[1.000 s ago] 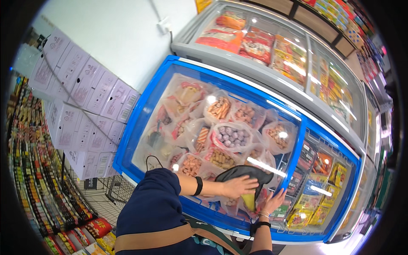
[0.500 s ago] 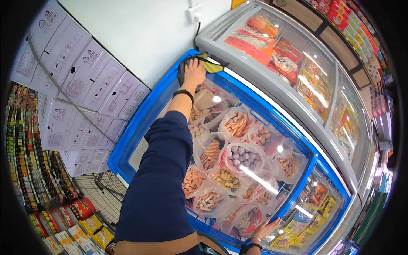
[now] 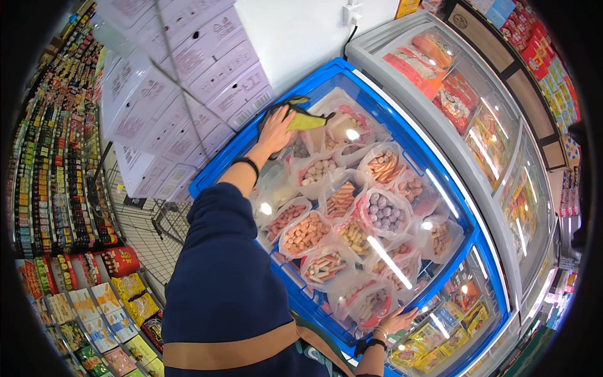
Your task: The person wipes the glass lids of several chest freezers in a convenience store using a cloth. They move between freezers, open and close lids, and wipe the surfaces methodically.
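Note:
Under my left hand, a black and yellow-green cloth lies on the glass lid of a blue-framed chest freezer. The fingers press on the cloth and hold it beside the lid's left blue edge. A black band circles that wrist. My right hand rests at the blue edge of the lid near its front right corner, fingers stretched out, holding nothing. Through the glass show several clear bags of frozen pieces, among them purple-grey balls, orange-pink chunks and striped sticks.
A grey glass-topped freezer adjoins on the right. White printed cartons are stacked left, above a wire cart. Packed shelves line the far left. Yellow packets lie in the freezer's right section. A socket is on the wall.
My left hand has slid the cloth from the lid's far corner along its left edge toward me. The view has shifted left. My right hand stays at the lid's edge.

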A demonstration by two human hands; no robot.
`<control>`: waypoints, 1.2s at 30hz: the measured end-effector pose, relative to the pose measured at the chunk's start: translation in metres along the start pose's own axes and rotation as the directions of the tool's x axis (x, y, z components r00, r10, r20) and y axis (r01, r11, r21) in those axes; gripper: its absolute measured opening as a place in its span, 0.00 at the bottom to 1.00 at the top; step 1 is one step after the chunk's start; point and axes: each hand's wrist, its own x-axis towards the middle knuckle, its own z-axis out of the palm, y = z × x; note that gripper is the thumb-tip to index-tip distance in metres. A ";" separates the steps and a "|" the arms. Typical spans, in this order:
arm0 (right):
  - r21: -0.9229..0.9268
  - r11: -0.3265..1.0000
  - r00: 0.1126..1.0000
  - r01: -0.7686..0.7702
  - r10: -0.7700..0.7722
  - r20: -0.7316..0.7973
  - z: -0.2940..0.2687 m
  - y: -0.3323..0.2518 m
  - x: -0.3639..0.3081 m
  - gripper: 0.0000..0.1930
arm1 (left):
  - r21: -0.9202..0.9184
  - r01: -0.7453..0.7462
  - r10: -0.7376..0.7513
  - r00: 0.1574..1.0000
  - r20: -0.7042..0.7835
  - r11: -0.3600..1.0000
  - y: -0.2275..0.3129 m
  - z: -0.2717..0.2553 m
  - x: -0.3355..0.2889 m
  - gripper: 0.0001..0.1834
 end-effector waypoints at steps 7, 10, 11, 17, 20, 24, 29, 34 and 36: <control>-0.018 1.000 1.000 -0.012 0.012 -0.004 0.010 0.007 0.003 0.33 | 0.072 0.062 -0.067 0.995 0.069 0.996 -0.042 -0.078 -0.204 0.36; -0.029 0.999 1.000 -0.029 0.029 0.005 0.012 0.007 0.004 0.33 | 0.132 0.190 -0.204 0.975 0.094 0.973 -0.053 -0.096 -0.279 0.37; -0.022 0.999 0.999 -0.033 0.033 0.006 0.013 0.007 0.004 0.33 | 0.156 0.258 -0.273 0.959 0.083 0.954 -0.057 -0.097 -0.290 0.36; -0.023 1.000 0.999 0.005 -0.005 -0.031 0.008 0.004 0.004 0.32 | 0.223 0.450 -0.459 0.888 -0.010 0.865 -0.041 -0.093 -0.311 0.19; -0.014 0.999 0.999 -0.042 0.041 -0.007 0.003 -0.005 0.005 0.31 | 0.154 0.416 -0.434 0.895 0.108 0.896 0.003 -0.088 -0.337 0.14; -0.003 0.998 0.998 -0.055 0.055 -0.007 -0.005 -0.011 0.003 0.31 | -0.055 0.283 -0.263 0.935 0.237 0.958 0.097 -0.072 -0.388 0.12; 0.006 1.000 0.998 -0.007 0.008 -0.059 0.000 -0.006 0.003 0.31 | -0.418 0.145 0.041 0.914 0.404 0.897 0.241 -0.051 -0.446 0.14; 0.008 1.000 0.996 0.015 -0.015 -0.084 0.008 0.001 0.005 0.31 | -0.321 0.940 0.392 0.340 0.855 -0.114 0.279 -0.066 -0.450 0.23; 0.020 1.000 0.999 -0.010 0.010 -0.049 0.008 0.001 0.005 0.31 | -0.237 0.924 0.411 0.349 0.842 -0.300 0.249 -0.096 -0.444 0.25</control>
